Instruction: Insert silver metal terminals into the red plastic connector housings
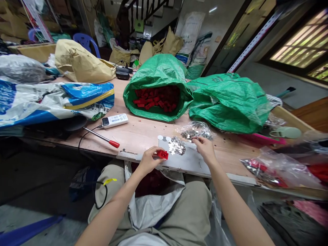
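Note:
Between the thumb and fingers of my left hand is a small red plastic part with open hollows, held over the table's front edge. My right hand is pinched at the near edge of a clear plastic bag of small metal pieces; whatever its fingertips hold is too small to make out. A pile of shiny flat metal pieces lies between my hands on a grey sheet. Across my lap, an open white sack has dark red contents.
A green woven sack full of red parts opens toward me, beside another green sack. To the left are a white power strip, a red-tipped metal rod and a blue-white sack. Plastic bags lie at right.

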Available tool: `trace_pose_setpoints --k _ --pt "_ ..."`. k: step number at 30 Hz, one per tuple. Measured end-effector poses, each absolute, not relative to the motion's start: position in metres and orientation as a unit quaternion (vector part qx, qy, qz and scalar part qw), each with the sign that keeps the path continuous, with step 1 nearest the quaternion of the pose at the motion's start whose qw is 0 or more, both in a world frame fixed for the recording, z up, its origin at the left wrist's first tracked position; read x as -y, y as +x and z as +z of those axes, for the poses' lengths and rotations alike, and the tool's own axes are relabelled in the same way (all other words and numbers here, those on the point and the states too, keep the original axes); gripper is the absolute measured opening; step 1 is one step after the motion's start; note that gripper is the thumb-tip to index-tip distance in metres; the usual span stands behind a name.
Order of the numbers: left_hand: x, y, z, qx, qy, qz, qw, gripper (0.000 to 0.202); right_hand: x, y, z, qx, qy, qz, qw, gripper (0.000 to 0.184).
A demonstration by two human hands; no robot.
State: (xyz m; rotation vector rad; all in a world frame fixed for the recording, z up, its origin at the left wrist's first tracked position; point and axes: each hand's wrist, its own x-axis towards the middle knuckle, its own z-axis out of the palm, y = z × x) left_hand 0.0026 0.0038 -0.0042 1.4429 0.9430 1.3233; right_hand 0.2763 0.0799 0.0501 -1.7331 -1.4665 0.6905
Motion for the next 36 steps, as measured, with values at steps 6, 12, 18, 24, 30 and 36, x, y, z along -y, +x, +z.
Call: trace_pose_setpoints --k 6,12,18,24,30,36 --pt "-0.005 0.002 -0.008 -0.4 0.58 0.534 0.467 0.035 -0.04 0.251 0.047 0.469 -0.624 0.468 0.413 0.042" --pt "-0.005 0.003 -0.006 -0.409 0.581 0.53 0.463 0.033 -0.029 0.246 0.041 0.399 -0.587 0.582 0.396 0.04" --pt "-0.004 0.006 -0.006 -0.422 0.582 0.537 0.442 0.031 -0.022 0.233 0.046 0.385 -0.562 0.604 0.414 0.046" --pt "-0.002 0.008 -0.007 -0.435 0.59 0.544 0.408 0.03 -0.008 0.188 0.039 0.402 -0.551 0.584 0.44 0.052" --pt "0.0 0.009 -0.006 -0.435 0.604 0.545 0.385 0.027 -0.005 0.167 0.026 0.415 -0.583 0.534 0.45 0.051" --pt "0.001 0.011 -0.007 -0.436 0.61 0.547 0.373 0.025 -0.002 0.164 0.025 0.42 -0.594 0.517 0.451 0.048"
